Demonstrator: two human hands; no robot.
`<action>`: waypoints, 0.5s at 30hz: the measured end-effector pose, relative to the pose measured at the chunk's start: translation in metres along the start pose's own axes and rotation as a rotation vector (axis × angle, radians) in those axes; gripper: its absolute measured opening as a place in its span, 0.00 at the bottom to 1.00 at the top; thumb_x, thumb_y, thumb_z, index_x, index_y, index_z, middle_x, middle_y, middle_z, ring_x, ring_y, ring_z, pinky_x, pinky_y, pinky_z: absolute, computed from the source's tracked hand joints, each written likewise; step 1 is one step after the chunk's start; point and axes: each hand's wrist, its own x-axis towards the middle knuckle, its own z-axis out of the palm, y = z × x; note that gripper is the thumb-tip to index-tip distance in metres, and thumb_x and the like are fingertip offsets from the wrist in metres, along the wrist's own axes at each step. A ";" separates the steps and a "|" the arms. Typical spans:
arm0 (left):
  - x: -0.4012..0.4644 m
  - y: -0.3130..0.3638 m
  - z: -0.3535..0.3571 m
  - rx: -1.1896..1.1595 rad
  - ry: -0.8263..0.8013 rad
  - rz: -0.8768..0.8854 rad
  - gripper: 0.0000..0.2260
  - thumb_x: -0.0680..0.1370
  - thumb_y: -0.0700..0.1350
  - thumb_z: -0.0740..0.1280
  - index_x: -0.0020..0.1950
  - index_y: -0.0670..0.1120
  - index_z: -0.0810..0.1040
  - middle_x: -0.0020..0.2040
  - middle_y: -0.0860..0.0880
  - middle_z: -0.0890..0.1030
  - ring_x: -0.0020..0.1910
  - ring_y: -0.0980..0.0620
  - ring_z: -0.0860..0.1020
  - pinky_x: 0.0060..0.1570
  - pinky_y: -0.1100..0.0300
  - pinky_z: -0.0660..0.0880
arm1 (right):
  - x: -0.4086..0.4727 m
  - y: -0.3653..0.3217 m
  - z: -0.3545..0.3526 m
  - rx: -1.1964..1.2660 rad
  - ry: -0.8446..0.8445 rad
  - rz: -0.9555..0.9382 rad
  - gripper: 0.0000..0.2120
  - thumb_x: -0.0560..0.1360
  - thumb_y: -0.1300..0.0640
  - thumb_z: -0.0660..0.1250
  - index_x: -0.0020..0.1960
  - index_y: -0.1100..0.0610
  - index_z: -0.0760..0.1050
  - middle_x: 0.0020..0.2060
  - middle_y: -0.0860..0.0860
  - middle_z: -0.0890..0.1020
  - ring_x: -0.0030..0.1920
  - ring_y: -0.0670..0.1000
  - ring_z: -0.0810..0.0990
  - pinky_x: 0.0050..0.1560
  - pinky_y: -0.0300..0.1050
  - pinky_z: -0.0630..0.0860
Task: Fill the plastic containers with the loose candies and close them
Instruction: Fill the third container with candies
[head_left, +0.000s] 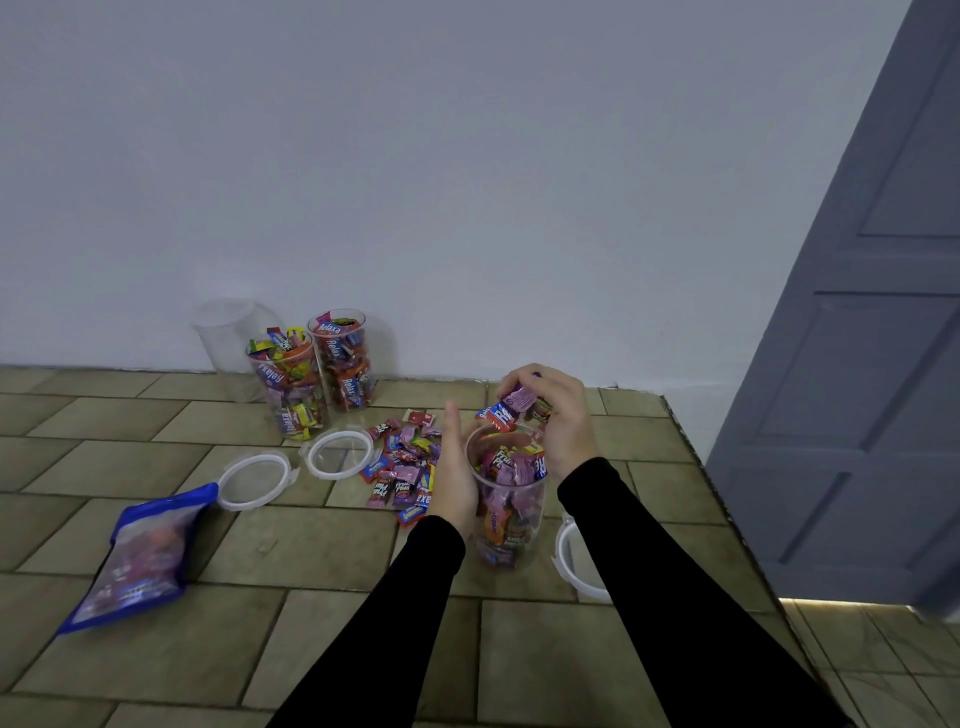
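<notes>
Holding candies (511, 410) in curled right hand (558, 415) fingers directly above the upright jar (506, 499) mouth, you steady its side with your flat, open left hand (454, 467)

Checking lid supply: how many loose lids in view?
3. One lid beside the blue bag, one in front of the filled containers, one partly hidden behind the right sleeve. More may be hidden.
</notes>
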 end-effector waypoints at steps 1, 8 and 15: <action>-0.001 0.001 0.001 0.002 0.000 0.000 0.33 0.79 0.65 0.52 0.51 0.37 0.83 0.50 0.35 0.83 0.52 0.40 0.81 0.62 0.45 0.72 | 0.000 0.000 0.000 -0.008 -0.010 0.009 0.10 0.67 0.61 0.59 0.34 0.65 0.77 0.34 0.59 0.77 0.35 0.51 0.75 0.34 0.36 0.74; -0.003 0.004 0.003 -0.072 -0.004 -0.022 0.33 0.77 0.65 0.57 0.54 0.34 0.80 0.56 0.34 0.80 0.58 0.40 0.78 0.69 0.43 0.66 | 0.002 0.003 0.002 -0.085 0.016 0.057 0.09 0.60 0.62 0.58 0.28 0.61 0.77 0.28 0.57 0.77 0.31 0.52 0.77 0.29 0.35 0.68; -0.002 0.001 -0.001 0.002 0.018 -0.051 0.33 0.81 0.62 0.52 0.52 0.34 0.81 0.51 0.34 0.82 0.54 0.39 0.80 0.64 0.44 0.72 | 0.003 -0.001 -0.001 -0.316 -0.061 0.008 0.08 0.70 0.60 0.62 0.35 0.56 0.78 0.33 0.48 0.80 0.32 0.45 0.75 0.35 0.32 0.69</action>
